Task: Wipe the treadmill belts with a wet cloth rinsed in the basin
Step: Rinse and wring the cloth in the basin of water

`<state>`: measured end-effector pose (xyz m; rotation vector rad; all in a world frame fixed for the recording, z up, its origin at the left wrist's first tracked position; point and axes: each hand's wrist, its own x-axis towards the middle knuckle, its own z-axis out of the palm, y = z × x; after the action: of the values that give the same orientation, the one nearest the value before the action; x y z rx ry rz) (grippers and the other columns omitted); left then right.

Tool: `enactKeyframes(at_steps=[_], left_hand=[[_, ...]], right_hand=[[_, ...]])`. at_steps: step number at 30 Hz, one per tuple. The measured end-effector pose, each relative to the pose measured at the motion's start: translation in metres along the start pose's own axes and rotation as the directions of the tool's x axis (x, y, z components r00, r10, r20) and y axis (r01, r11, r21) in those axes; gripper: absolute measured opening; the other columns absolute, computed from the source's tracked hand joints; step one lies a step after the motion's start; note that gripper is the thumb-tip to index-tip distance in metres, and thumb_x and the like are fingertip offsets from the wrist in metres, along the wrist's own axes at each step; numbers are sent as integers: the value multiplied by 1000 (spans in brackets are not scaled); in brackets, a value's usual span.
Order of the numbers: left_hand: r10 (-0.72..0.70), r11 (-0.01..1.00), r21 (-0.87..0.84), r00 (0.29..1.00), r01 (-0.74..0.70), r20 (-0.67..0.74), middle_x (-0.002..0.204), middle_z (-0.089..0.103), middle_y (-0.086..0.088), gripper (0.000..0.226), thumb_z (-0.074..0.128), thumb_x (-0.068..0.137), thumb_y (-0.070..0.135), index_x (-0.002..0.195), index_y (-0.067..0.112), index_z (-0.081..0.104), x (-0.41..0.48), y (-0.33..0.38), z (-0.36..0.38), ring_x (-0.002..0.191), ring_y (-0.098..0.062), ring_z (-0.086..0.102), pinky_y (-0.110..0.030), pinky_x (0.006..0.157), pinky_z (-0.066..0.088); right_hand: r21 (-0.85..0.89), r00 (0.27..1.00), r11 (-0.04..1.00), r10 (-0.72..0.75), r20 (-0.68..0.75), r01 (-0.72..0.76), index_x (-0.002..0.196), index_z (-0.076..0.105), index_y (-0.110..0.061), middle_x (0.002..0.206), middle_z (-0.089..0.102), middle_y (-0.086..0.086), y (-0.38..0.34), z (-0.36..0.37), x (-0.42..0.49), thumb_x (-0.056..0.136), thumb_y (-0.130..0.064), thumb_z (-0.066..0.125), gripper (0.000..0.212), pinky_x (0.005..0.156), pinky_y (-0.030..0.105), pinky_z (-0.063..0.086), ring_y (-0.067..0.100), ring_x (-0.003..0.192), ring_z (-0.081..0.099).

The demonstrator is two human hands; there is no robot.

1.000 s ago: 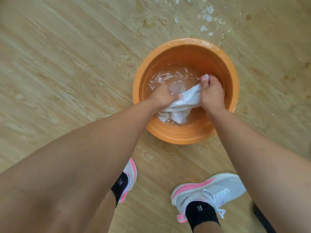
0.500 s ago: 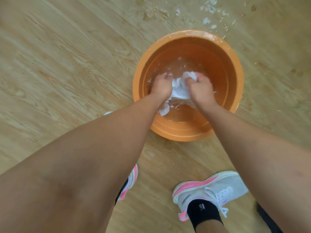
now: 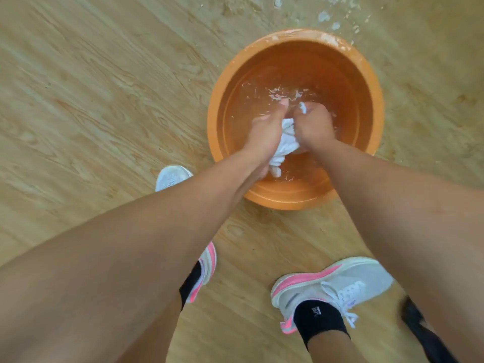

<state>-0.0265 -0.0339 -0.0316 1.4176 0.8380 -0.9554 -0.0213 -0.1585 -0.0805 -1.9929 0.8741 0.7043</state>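
Both hands gripping cloth (image 3: pixel 286 142), over basin (image 3: pixel 296 197)

The pale wood-grain floor (image 3: pixel 91 100) carries an orange basin (image 3: pixel 288 200); white flecks (image 3: pixel 324 15) lie just beyond its far rim; the left trainer (image 3: pixel 171 176) and right trainer (image 3: pixel 340 281) stand near its near side.

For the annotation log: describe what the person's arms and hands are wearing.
The left forearm and right forearm are bare, with no sleeve in view. The left hand and right hand wear no gloves; no watch, bracelet or ring shows.
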Motion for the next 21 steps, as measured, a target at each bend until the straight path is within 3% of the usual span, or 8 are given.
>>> enactKeyframes(at_steps=[2, 4, 6, 8, 12, 15, 18, 21], left_hand=[[-10, 1000, -10, 990, 8, -142, 91, 76, -8, 52, 55, 85, 61, 103, 16, 74, 15, 1, -6, 78, -29, 71, -36, 69, 55], [9, 1000, 27, 972, -2, -234, 109, 72, -10, 39, 55, 94, 43, 117, 15, 70, 30, 0, -8, 97, -30, 68, -31, 74, 48], [17, 996, 86, 974, 2, -225, 121, 69, -10, 34, 52, 104, 30, 131, 12, 63, 40, -2, -6, 104, -29, 65, -31, 80, 51], [-20, 997, 76, 987, 33, -161, 115, 70, -10, 35, 51, 104, 32, 129, 12, 65, 47, -8, -2, 105, -30, 68, -40, 94, 57], [-185, 973, -155, 981, 174, -63, 83, 70, -12, 38, 53, 102, 49, 98, 15, 71, 45, -13, 12, 85, -33, 75, -50, 78, 64], [-194, 957, -233, 978, 172, -73, 60, 55, -9, 53, 44, 108, 52, 114, 3, 64, 34, -16, 10, 45, -21, 57, -28, 42, 48], [-170, 971, -188, 979, 147, -111, 71, 65, -14, 48, 41, 109, 50, 126, 12, 63, 27, -21, 12, 60, -25, 63, -34, 53, 53], [-4, 997, -81, 981, -12, -192, 90, 73, -8, 40, 44, 108, 49, 118, 21, 70, 13, -11, 10, 93, -35, 74, -40, 74, 54]], right_hand=[[-78, 998, 997, -5, -55, 1, 90, 70, -16, 91, 70, 7, 10, -9, 5, 97, -35, 52, 27, 80, 35, 48, 23, 87, 62], [-19, 995, 1000, 1, -101, -3, 103, 75, -12, 97, 73, 6, 10, -12, 2, 99, -31, 51, 30, 85, 34, 50, 28, 96, 67], [105, 998, 994, -31, -58, 37, 92, 74, -20, 86, 72, -6, 2, -6, -7, 99, -27, 59, 19, 76, 26, 50, 20, 87, 68], [173, 996, 983, -75, 56, 64, 89, 72, -20, 83, 71, -6, -12, 13, -15, 97, -31, 65, 16, 72, 27, 49, 14, 78, 65], [205, 999, 978, 24, 32, -30, 105, 60, -21, 108, 72, 9, -28, 38, -14, 100, -27, 54, 10, 96, 45, 57, 29, 101, 70], [172, 996, 981, 81, 27, -85, 88, 56, -25, 99, 72, 5, -31, 38, -11, 94, -18, 53, 10, 94, 48, 58, 33, 101, 70], [98, 995, 991, 80, 63, -86, 95, 64, -25, 97, 74, 4, -28, 36, -8, 84, -28, 57, 13, 91, 45, 58, 33, 99, 70], [113, 998, 991, 62, 25, -64, 99, 65, -18, 86, 68, 3, -32, 27, -4, 100, -33, 61, 16, 79, 37, 54, 30, 92, 68]])
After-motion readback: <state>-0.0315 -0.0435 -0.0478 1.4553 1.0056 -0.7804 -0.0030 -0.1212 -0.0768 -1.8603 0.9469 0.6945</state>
